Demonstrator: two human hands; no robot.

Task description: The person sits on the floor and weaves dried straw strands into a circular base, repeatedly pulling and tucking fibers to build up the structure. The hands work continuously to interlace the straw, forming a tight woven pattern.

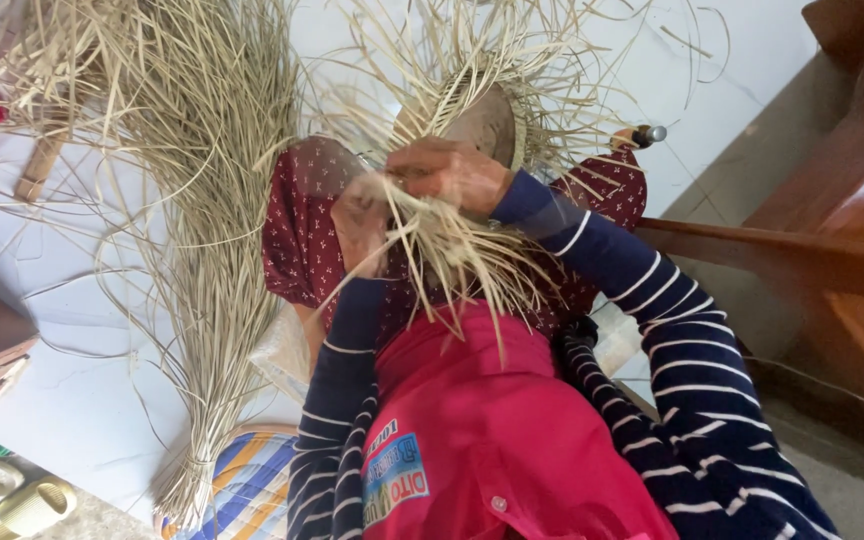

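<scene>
Gripping a cluster of pale straw strands [452, 245], the right hand [449, 172] was closed over them just in front of a half-woven straw hat [472, 120], whose loose ends fanned out all round. The left hand [360, 222] sat just beside it, fingers curled around the same strands. Both rested above the lap, on a dark red patterned cloth [297, 230]. A large straw bundle [207, 200] lay on the floor to the left.

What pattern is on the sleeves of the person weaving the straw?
Navy blue sleeves with thin white stripes, seen clearly in the head view.
</scene>
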